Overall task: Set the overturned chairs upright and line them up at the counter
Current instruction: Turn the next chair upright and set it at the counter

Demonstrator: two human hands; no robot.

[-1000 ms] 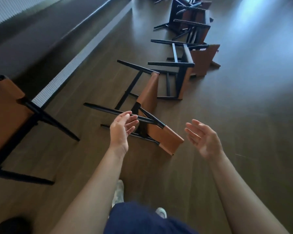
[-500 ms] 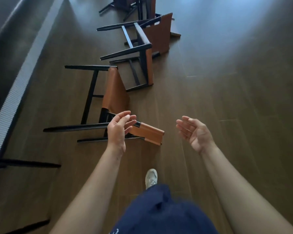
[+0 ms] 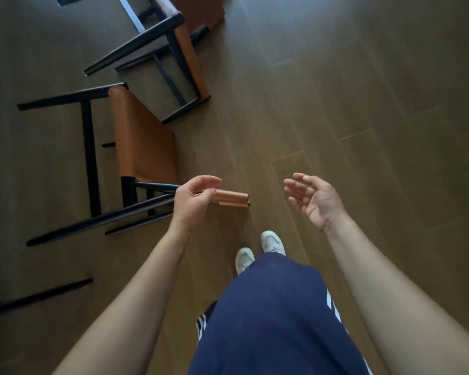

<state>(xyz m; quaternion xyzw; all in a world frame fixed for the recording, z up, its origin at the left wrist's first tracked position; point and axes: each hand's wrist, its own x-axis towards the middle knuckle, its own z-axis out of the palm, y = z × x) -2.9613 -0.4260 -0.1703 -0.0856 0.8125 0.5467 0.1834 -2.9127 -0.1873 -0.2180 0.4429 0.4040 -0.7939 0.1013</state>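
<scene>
the step in hand looks like the pickup of the nearest chair [image 3: 144, 142], which lies on its side on the wooden floor [image 3: 336, 104] just left of the person's white shoes [image 3: 272, 242]. the left hand [image 3: 192, 201] hovers over the chair's backrest [image 3: 233, 199], fingers loosely curled and not closed on anything; whether it touches the rail i cannot tell. the right hand [image 3: 314, 201] hangs apart to the right, palm turned in, fingers relaxed, holding nothing.

the next move probably calls for both hands on the frame, one at the backrest and one lower near the seat, then a swing up onto the four legs. the counter is not in view.

the chair has a slim black frame with long tapered legs pointing left, a tan leather-like seat facing up toward the camera and a short tan backrest. a second chair [image 3: 190, 58] of the same make lies overturned just beyond it, legs near the first one's seat.
</scene>
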